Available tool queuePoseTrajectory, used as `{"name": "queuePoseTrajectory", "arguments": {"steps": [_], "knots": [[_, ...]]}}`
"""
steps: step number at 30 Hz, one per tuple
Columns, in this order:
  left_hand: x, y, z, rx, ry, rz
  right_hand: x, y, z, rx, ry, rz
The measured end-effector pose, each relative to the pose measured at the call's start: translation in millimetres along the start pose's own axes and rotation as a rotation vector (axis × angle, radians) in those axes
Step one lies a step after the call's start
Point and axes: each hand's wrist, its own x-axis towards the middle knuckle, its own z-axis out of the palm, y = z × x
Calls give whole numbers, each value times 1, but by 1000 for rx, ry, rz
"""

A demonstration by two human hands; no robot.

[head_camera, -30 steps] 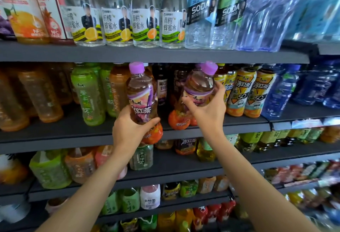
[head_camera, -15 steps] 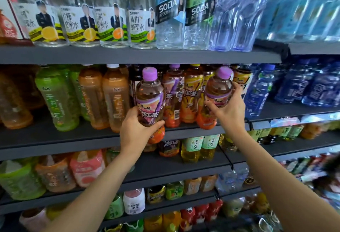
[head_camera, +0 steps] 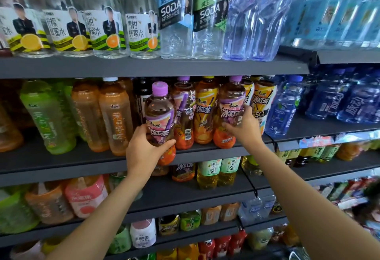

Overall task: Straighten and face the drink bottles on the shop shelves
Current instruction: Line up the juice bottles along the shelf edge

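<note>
The left hand (head_camera: pixel 144 148) is wrapped around the lower body of a purple-capped tea bottle (head_camera: pixel 159 115), thumb across the front of the label, holding it out in front of the middle shelf (head_camera: pixel 82 163) with its orange base hanging past the front lip, not yet set down. The right hand (head_camera: pixel 244 128) is closed on a second purple-capped bottle (head_camera: pixel 231 105), fingers over the label's right side; this one looks to be standing at the shelf front, though the hand hides part of its base. Between them stand a bottle turned barcode-out (head_camera: pixel 185 113) and a yellow-labelled tea bottle (head_camera: pixel 205 109), and to the right the blue water bottles (head_camera: pixel 284 107). To the left, the pale orange tea bottles (head_camera: pixel 115 115) lean slightly. To do this step well, I judge the left bottle should go down upright into the gap at the front edge, label square to the aisle, base fully on the shelf. The right one wants a small twist until its label faces out. The barcode-out neighbour needs turning too.
</note>
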Motion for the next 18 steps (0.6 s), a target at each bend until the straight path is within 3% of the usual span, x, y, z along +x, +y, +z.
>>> {"name": "queuePoseTrajectory", "arguments": {"steps": [4, 9, 14, 16, 18], "knots": [[3, 2, 5, 15, 10, -5, -13, 6, 14, -82, -134, 152], [5, 3, 6, 22, -3, -5, -15, 2, 23, -28, -88, 226], [3, 7, 3, 19, -24, 0, -21, 5, 19, -53, -152, 280], [1, 7, 2, 17, -22, -5, -30, 2, 13, -73, -46, 256], [-5, 6, -3, 12, -5, -13, -44, -5, 8, -66, 165, 115]]}}
